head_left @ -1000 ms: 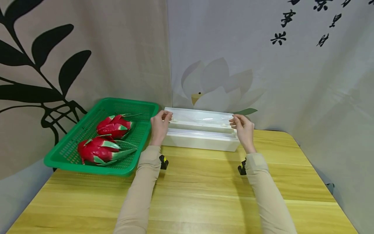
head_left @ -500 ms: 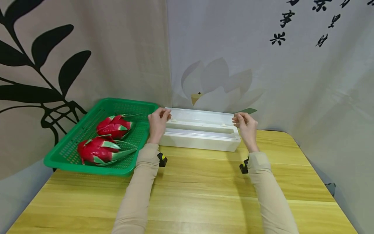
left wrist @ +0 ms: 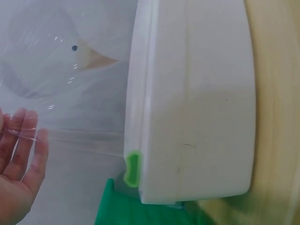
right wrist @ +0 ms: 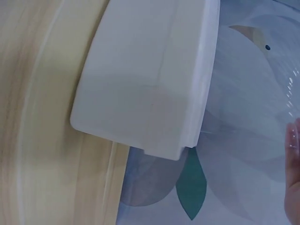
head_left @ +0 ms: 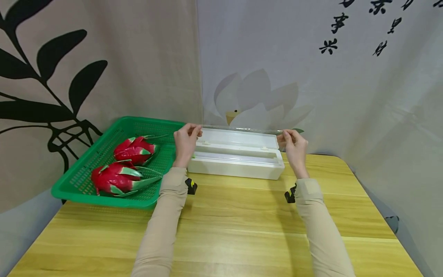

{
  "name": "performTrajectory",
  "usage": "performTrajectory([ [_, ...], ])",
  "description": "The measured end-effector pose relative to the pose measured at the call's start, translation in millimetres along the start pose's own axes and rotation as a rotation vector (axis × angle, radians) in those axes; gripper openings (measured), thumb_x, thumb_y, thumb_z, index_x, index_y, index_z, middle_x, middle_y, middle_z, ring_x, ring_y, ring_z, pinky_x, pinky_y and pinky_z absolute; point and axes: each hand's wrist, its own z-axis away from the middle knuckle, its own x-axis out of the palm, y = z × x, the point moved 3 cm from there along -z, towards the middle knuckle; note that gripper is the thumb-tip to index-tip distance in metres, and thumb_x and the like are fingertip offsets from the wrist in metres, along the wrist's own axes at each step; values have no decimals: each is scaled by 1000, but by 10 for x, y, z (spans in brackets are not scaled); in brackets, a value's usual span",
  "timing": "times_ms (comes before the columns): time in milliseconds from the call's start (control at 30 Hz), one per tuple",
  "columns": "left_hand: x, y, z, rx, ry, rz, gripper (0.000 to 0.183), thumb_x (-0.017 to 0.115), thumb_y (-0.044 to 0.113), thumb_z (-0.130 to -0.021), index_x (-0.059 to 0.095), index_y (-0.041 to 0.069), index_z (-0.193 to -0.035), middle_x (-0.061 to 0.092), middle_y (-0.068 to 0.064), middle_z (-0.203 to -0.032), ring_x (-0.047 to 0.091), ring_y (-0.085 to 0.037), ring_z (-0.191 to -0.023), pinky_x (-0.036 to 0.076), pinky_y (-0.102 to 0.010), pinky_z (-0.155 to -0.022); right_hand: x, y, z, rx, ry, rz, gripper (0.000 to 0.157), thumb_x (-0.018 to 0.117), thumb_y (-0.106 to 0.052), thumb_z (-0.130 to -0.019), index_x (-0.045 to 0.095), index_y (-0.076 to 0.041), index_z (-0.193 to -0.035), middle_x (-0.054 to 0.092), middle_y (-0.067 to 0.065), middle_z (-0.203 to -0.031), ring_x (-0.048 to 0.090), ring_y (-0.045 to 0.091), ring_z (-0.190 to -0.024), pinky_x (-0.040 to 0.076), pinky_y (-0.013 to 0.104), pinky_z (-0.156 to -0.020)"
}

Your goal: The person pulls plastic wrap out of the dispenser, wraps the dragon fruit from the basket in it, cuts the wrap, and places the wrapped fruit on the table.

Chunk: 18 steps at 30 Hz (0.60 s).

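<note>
Pinching grips of the raised left hand [head_left: 185, 144] and right hand [head_left: 295, 152] hold clear film [left wrist: 77, 77]; only the head view shows two dragon fruits [head_left: 133, 151].

- In the left wrist view, the left hand [left wrist: 21, 168] is cut off by the edge at 8 o'clock.
- In the right wrist view, only a sliver of the right hand [right wrist: 293, 168] shows at 4 o'clock; its hold on the clear film [right wrist: 290, 93] is out of frame.
- The white box [left wrist: 201, 103] runs past 12 o'clock in both wrist views, its inside hidden.
- From the head, the film is a faint strip, probably too thin to trace fully.
- The sleeves [head_left: 159, 231] leave the head view at 7 and 5 o'clock.
- Printed characters [head_left: 380, 7] are clipped at 2 o'clock.
</note>
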Motion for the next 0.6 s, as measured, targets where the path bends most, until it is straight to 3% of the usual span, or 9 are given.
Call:
performTrajectory([
  [233, -23, 89, -42, 42, 17, 6, 28, 58, 26, -94, 70, 1, -94, 72, -15, -84, 69, -24, -76, 58, -34, -71, -36, -63, -41, 0, 30, -20, 25, 51, -8, -97, 62, 13, -105, 65, 34, -94, 67, 23, -77, 57, 22, -68],
  [433, -41, 167, -68, 54, 38, 23, 26, 60, 25, -93, 70, 1, -91, 71, -15, -81, 69, -24, -74, 58, -35, -69, -66, -121, -59, -8, 47, -20, 27, 51, -9, -97, 62, 14, -106, 67, 32, -93, 67, 26, -78, 58, 22, -68],
  [600, -54, 229, -82, 63, 50, 22, 25, 59, 25, -93, 70, 2, -91, 71, -14, -80, 67, -24, -73, 57, -34, -69, -77, -26, -127, -42, 84, -37, 26, 53, -11, -96, 64, 11, -103, 67, 32, -91, 66, 6, -68, 56, 18, -64],
])
